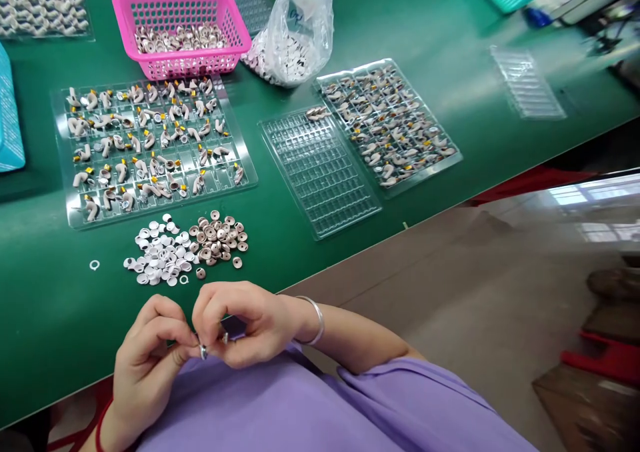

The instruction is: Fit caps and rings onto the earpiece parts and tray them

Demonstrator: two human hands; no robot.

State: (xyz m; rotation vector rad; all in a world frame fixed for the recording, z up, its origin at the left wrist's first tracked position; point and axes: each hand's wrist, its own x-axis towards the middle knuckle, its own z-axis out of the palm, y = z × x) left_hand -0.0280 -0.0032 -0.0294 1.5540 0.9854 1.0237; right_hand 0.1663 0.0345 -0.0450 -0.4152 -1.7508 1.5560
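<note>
In front of my body, above the lap, my left hand (153,352) and my right hand (250,322) meet with their fingertips pinched together. Between them is a small shiny part (203,351), mostly covered by the fingers, so its kind is unclear. A pale bit of it shows by the right fingers. Just beyond my hands on the green table lie a pile of small white discs (163,255) and a pile of beige round caps with center holes (217,239). One thin white ring (95,265) lies apart on the left.
Clear trays (250,172) hold curved beige pieces with yellow tabs. Another tray (320,185) has only a few pieces at its top. Behind stand a pink basket (195,62) of beige caps and a plastic bag (300,32) of white discs. The table's front edge (350,245) runs diagonally.
</note>
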